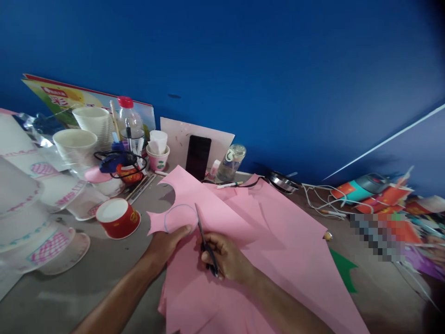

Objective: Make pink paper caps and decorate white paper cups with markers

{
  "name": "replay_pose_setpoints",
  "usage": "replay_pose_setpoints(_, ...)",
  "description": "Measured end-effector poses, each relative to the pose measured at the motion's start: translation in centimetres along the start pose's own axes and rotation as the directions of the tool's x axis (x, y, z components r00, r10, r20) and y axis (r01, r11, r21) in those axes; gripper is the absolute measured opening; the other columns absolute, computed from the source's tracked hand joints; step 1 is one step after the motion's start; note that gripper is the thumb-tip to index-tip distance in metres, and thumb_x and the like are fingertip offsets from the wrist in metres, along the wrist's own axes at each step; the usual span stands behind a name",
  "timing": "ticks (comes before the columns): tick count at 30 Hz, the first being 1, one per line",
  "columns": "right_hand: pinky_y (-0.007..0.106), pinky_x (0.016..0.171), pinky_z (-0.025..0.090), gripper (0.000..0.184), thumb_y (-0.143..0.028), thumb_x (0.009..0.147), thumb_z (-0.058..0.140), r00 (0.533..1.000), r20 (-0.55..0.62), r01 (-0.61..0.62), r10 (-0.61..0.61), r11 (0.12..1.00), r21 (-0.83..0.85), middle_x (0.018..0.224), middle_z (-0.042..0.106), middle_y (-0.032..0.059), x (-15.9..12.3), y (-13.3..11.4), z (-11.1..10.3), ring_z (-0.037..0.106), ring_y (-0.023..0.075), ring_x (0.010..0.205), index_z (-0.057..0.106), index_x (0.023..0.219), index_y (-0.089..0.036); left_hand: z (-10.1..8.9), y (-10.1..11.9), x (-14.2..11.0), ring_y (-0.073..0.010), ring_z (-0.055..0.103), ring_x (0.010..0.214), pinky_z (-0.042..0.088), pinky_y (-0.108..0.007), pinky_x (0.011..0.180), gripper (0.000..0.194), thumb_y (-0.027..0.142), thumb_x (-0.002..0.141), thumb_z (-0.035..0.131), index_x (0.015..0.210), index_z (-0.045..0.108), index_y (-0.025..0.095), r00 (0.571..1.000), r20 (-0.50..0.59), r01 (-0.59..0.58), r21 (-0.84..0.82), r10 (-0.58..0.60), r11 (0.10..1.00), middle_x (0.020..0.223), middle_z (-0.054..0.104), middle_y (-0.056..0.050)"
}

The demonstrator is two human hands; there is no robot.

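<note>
My right hand (222, 255) grips a pair of scissors (207, 248) with dark handles, its blades pointing up at a sheet of pink paper (215, 211). A circle outline (181, 218) is drawn on this sheet, just left of the blades. Curved bites are cut out of the sheet's left edge. My left hand (174, 241) holds the sheet's lower edge, thumb on top beside the circle; its other fingers are hidden under the paper. More pink sheets (288, 260) lie spread beneath both hands.
Stacked paper cups (74, 144) and decorated paper bowls (52, 246) crowd the left, with a red paper bowl (118, 218) nearer. A dark phone (198, 155) leans at the back beside a clear jar (231, 162). White cables (323, 202) and green paper (343, 269) lie right.
</note>
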State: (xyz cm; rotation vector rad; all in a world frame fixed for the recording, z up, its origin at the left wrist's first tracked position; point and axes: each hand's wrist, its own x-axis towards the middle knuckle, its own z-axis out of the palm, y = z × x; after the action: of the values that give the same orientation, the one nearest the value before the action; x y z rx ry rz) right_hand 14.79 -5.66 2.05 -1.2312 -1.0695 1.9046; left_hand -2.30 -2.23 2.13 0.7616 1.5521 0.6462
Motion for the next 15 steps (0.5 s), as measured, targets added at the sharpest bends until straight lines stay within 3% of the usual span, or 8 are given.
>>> replay_pose_setpoints(9, 0.016, 0.029, 0.026, 0.049, -0.049, 0.062, 0.079, 1.0, 0.031, 0.001, 0.0, 1.0, -0.018, 0.059, 0.058, -0.0062, 0.2, 0.1, -0.2, 0.041, 0.0034, 0.034, 0.053, 0.089, -0.017, -0.2, -0.9, 1.0, -0.0158, 0.046, 0.046, 0.035, -0.029, 0.047, 0.036, 0.049, 0.06, 0.074, 0.051, 0.061, 0.017, 0.996, -0.002, -0.089, 0.023, 0.089, 0.996, 0.041, 0.052, 0.001)
replay_pose_setpoints(15, 0.016, 0.029, 0.026, 0.043, -0.043, 0.064, 0.078, 0.998, 0.042, -0.037, 0.039, 0.998, -0.049, 0.055, 0.06, -0.0066, 0.2, 0.0, -0.5, 0.037, 0.0021, 0.029, 0.054, 0.088, -0.017, -0.4, -1.7, 1.6, -0.0154, 0.039, 0.043, 0.029, -0.03, 0.046, 0.043, 0.055, 0.063, 0.07, 0.044, 0.051, 0.021, 0.992, -0.036, -0.112, 0.133, 0.118, 0.985, 0.033, 0.031, 0.007)
